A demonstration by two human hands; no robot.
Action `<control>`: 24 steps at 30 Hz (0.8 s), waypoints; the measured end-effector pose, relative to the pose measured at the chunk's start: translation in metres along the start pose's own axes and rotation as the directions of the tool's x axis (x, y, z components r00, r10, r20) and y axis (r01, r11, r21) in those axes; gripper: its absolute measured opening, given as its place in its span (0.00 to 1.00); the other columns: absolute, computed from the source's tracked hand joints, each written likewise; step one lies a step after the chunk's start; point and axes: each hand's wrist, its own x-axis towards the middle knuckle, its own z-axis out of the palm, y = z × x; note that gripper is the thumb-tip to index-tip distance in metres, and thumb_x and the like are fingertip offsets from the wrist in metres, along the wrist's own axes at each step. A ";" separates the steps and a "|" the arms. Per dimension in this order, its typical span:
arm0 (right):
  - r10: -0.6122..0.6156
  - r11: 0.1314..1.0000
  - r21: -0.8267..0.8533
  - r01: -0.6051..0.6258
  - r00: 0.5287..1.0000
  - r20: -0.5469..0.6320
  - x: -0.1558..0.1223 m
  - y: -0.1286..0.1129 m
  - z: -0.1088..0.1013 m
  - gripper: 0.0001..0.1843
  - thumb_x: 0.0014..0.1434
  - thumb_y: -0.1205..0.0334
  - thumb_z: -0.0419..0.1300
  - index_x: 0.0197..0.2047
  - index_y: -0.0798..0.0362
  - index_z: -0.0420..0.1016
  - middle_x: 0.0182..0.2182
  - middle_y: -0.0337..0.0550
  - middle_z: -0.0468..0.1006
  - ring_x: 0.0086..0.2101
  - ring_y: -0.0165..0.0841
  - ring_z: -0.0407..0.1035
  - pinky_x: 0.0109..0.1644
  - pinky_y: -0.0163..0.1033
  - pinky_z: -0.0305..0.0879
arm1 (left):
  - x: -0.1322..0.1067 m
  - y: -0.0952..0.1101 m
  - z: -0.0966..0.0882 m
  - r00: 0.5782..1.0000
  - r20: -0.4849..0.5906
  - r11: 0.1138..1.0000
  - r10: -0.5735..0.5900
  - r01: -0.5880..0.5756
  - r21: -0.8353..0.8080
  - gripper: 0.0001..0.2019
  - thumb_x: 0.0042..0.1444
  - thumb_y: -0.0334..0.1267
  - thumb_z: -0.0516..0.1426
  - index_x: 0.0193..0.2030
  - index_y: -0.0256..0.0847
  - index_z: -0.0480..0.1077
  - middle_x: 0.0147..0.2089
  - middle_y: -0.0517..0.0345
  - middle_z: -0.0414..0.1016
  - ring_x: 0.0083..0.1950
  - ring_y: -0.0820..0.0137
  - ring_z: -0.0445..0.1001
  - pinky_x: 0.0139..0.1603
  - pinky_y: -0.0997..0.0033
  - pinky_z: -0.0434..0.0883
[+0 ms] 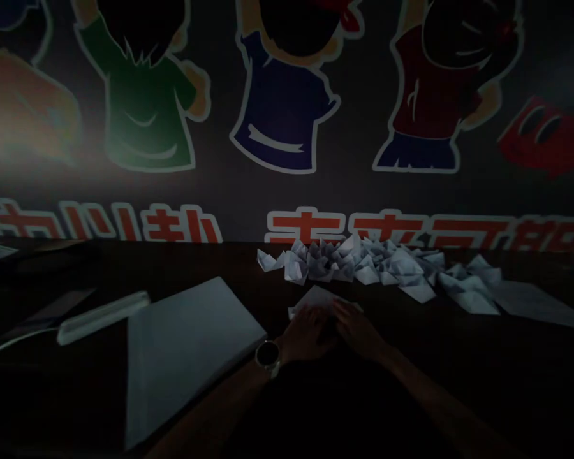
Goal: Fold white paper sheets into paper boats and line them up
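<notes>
In dim light, both my hands rest on a folded white paper (318, 296) on the dark table (507, 370). My left hand (306, 331), with a watch (268, 355) on its wrist, lies flat on the paper's near left part. Beside it, my right hand (358, 326) presses its fingers down on the paper's right part. Beyond the paper lies a heap of several folded paper boats (363, 262).
A stack of white sheets (186, 347) lies left of my hands. A clear ruler-like bar (103, 317) and a dark flat object (52, 312) lie further left. Loose sheets (530, 299) lie at the right. A wall with cartoon figures (282, 121) stands behind the table.
</notes>
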 end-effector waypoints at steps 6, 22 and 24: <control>-0.036 0.997 0.073 0.021 0.979 0.203 -0.006 -0.003 0.011 0.31 0.60 0.59 0.44 0.65 0.61 0.45 0.64 0.51 0.44 0.62 0.37 0.39 0.64 0.47 0.43 | -0.002 -0.006 0.003 0.998 0.055 1.000 0.017 -0.016 -0.018 0.31 0.59 0.54 0.44 0.63 0.35 0.50 0.65 0.44 0.52 0.65 0.58 0.50 0.64 0.57 0.48; -0.020 0.996 0.091 0.003 0.983 0.182 -0.005 -0.003 0.005 0.33 0.62 0.49 0.42 0.66 0.55 0.43 0.64 0.49 0.46 0.62 0.37 0.41 0.64 0.47 0.43 | -0.041 -0.037 -0.066 0.971 0.235 0.983 -0.049 0.005 0.183 0.24 0.61 0.51 0.41 0.54 0.37 0.63 0.55 0.46 0.67 0.58 0.62 0.63 0.63 0.53 0.45; -0.012 0.996 0.085 -0.003 0.985 0.174 -0.004 -0.005 0.004 0.32 0.62 0.48 0.42 0.65 0.54 0.44 0.64 0.48 0.48 0.62 0.37 0.43 0.63 0.47 0.44 | -0.023 -0.031 -0.061 0.981 0.146 0.957 -0.129 0.084 0.278 0.21 0.61 0.48 0.44 0.42 0.35 0.70 0.44 0.46 0.74 0.50 0.60 0.69 0.59 0.53 0.52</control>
